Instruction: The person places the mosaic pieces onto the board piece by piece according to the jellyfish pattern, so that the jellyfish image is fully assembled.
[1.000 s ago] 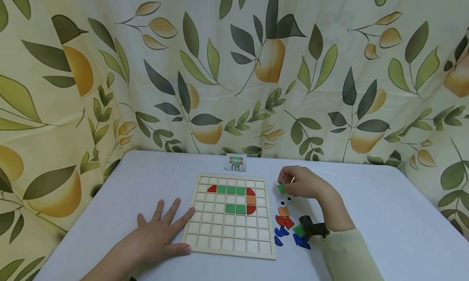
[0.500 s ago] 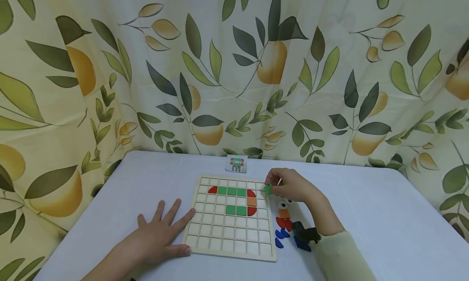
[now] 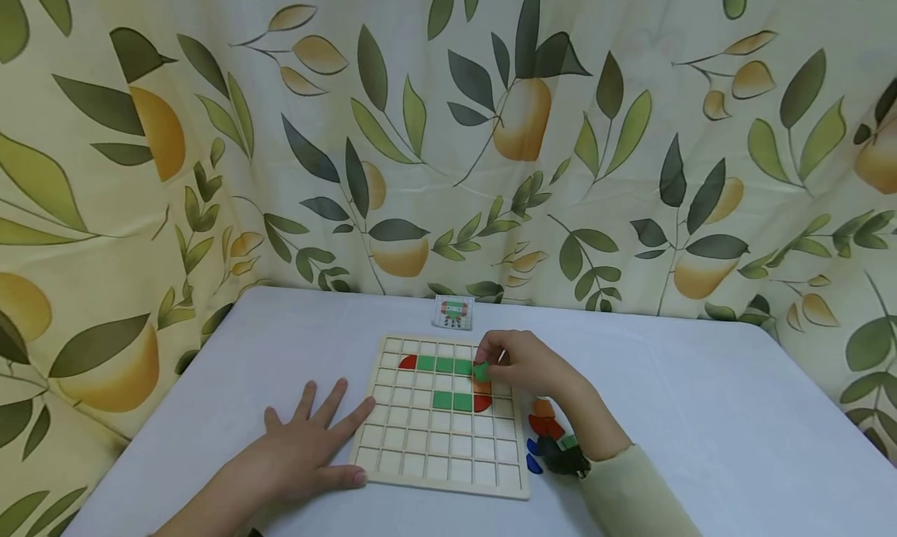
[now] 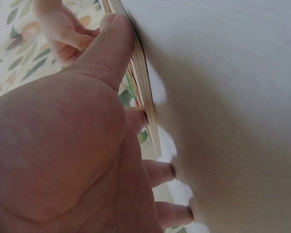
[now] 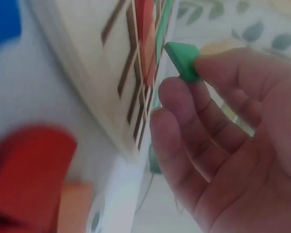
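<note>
My right hand [image 3: 525, 362] pinches a small green tile [image 5: 183, 58] between thumb and fingers, over the upper right of a wooden grid board [image 3: 441, 451]. In the board, a row of green tiles [image 3: 444, 364] runs right from a red quarter-round piece [image 3: 409, 362]. Lower down sit two more green tiles [image 3: 452, 401] beside another red quarter-round piece [image 3: 482, 403]. Above that one, an orange tile [image 3: 482, 386] is partly covered by the right hand. My left hand [image 3: 301, 440] lies with fingers spread, thumb and forefinger at the board's left edge.
Right of the board lie loose pieces: an orange one [image 3: 543, 408], red ones [image 3: 545, 426], blue ones [image 3: 534, 465] and a green one [image 3: 568, 442], partly hidden by the black wrist camera [image 3: 561, 457]. A small pattern card [image 3: 453, 311] lies behind the board, near a leaf-print curtain [image 3: 392, 171].
My right hand has carried the green tile left, from beside the board to over its upper right cells. The left hand has stayed in place.
</note>
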Tool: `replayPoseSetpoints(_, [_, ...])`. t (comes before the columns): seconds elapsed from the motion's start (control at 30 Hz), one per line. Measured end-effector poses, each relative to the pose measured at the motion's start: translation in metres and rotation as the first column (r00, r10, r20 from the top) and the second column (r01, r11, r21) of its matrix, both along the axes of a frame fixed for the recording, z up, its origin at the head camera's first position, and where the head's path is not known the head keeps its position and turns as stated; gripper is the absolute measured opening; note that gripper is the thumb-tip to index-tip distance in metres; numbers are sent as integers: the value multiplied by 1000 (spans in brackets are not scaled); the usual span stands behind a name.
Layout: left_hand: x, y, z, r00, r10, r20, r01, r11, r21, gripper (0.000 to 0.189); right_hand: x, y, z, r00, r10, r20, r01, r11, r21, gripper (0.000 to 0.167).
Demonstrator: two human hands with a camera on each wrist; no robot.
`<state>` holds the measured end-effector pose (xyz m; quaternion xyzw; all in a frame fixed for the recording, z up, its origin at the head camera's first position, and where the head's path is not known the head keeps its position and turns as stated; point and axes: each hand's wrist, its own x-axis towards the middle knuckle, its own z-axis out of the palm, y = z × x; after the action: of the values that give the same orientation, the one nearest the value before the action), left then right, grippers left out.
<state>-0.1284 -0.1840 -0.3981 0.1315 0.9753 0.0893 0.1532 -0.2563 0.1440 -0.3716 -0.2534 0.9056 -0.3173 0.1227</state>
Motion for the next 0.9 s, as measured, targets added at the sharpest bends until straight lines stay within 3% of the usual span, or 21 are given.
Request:
replayPoseSetpoints(0.4, [4,-3,-1,1000,-11,-17,11,1000,5,95,17,-32,-3,992,126,-11,-125,992,9,10])
replayPoseSetpoints(0.67, [3,-1,0,1000,-7,-10,7,1000,7,95,23,-38,-5,978,169,-120,-154,980,124,9])
replayPoseSetpoints(0.9, [2,-1,0,1000,-11,-11,11,1000,7,95,23,-32,0,974,201,-103,-179,965,189,13])
